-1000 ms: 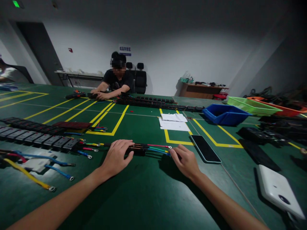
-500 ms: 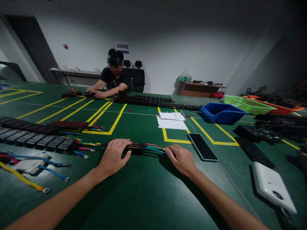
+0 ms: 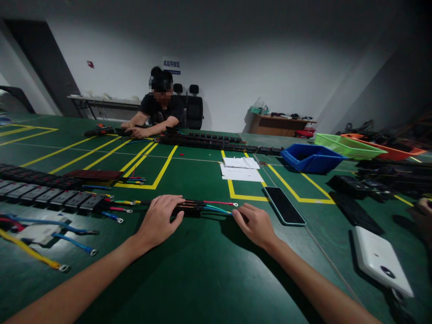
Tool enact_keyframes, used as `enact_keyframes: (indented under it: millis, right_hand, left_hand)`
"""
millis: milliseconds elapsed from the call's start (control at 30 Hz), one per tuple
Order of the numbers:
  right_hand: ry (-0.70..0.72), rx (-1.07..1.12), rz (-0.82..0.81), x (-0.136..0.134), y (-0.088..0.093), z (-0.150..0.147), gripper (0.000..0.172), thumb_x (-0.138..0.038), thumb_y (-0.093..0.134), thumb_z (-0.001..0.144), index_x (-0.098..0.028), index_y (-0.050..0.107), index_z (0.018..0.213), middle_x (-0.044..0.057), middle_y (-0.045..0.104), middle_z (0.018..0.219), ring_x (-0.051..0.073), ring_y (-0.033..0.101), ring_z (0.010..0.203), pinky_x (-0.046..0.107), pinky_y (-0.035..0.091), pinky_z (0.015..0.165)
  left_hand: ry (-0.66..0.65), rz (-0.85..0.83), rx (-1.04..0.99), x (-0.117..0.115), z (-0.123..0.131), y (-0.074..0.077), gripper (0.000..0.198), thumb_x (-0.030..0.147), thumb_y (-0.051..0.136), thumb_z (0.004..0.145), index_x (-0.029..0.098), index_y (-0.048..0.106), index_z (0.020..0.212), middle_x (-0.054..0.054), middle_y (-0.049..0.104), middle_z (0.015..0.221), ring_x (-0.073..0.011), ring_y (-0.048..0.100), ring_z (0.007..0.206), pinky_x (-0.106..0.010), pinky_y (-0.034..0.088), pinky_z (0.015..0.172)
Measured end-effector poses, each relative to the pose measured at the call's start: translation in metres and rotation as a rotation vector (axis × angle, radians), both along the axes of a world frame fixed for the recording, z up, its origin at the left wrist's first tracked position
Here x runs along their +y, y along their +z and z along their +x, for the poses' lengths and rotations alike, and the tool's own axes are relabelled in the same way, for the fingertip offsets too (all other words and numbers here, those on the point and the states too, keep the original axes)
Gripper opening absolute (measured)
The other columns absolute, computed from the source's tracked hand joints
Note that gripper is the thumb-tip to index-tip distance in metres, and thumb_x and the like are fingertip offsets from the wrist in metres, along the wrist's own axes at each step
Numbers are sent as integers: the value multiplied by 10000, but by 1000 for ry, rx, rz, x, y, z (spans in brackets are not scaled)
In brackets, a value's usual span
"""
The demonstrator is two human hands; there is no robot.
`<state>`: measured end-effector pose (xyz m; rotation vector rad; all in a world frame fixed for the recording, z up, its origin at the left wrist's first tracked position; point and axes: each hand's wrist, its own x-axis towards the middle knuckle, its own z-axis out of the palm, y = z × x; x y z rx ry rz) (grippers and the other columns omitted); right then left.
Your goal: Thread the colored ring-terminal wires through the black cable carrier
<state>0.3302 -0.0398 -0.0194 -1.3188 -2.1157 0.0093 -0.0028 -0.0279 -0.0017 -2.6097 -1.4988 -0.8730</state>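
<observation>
Strip (image 3: pixel 191 210) crosswise, coloured wires (image 3: pixel 218 203) rightward

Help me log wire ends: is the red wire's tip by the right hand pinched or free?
Free: the red wire ends in a ring terminal showing uncovered just beside the right hand.

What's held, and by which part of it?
Left hand: black strip, gripped across its body. Right hand: blue and green wires, apparently pinched at their tips.
</observation>
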Motion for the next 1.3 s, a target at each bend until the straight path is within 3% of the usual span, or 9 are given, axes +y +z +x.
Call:
enact_keyframes:
  millis: [133, 333, 467, 600, 767, 933, 1133, 1300]
  right_hand:
    - [-3, 106, 100, -2, 3, 2, 409, -377, 429, 1060, -180, 730, 864, 52, 630, 744, 133, 559, 623, 272, 371, 603]
    - [158, -34, 25, -1, -2, 2, 498, -351, 447, 1052, -195, 616, 610, 15, 538, 600, 104, 466, 519, 271, 314, 549]
    - [101, 75, 90, -2, -2, 3, 431, -348, 446, 1050, -190, 692, 733, 34, 602, 641, 122, 522, 555, 274, 354, 570]
    - [61, 102, 29, -3, 2, 4, 389, -376, 433, 1060, -191, 761, 960, 58, 693, 783, 141, 605, 645, 275, 415, 636]
    - [60, 38, -77, -2, 2, 1, 434, -428, 435, 1065, -207, 765, 892, 41, 673, 733, 148, 608, 634, 272, 404, 625]
    - [-48, 195, -22, -1, 1, 2, 380, -429, 425, 1062, -200, 726, 1088, 80, 749, 946, 183, 670, 743, 291, 467, 692]
    - [-45, 25, -193, 1, 3, -1, 405, -446, 400, 1079, -251, 745, 1000, 34, 764, 912, 199, 703, 812, 280, 434, 677]
    - [-34, 163, -5, 0, -1, 2, 378, -403, 413, 1077, -197, 719, 996, 60, 739, 898, 171, 679, 780, 270, 426, 704]
  left_hand:
    - [1, -5, 8, 0, 0, 1, 348, 351, 560, 968, 220, 636, 1281, -89, 698, 1310, -283, 619, 1230, -556, 448, 1101]
    - [1, 7, -4, 0, 2, 2, 327, 343, 567, 950, 221, 656, 1240, -94, 711, 1285, -289, 634, 1205, -545, 462, 1077]
    - [2, 11, -3, 0, 2, 2, 323, 337, 562, 951, 222, 652, 1239, -93, 709, 1289, -286, 632, 1210, -542, 457, 1081]
    - [0, 9, 2, 0, 2, 2, 321, 332, 566, 952, 221, 646, 1242, -89, 708, 1288, -283, 629, 1212, -545, 456, 1084]
    - [-1, -5, 7, 0, 2, 2, 330, 343, 567, 959, 222, 641, 1258, -86, 703, 1296, -283, 622, 1223, -549, 450, 1093]
    - [14, -27, 0, -1, 1, 1, 346, 359, 570, 958, 221, 646, 1267, -86, 698, 1309, -291, 616, 1237, -560, 441, 1106]
    - [10, -32, 6, 0, 1, 1, 349, 355, 566, 960, 214, 642, 1270, -89, 697, 1308, -292, 614, 1238, -561, 440, 1105]
    - [2, -8, 19, 0, 1, 0, 338, 332, 560, 966, 207, 631, 1272, -93, 695, 1308, -283, 613, 1235, -545, 442, 1097]
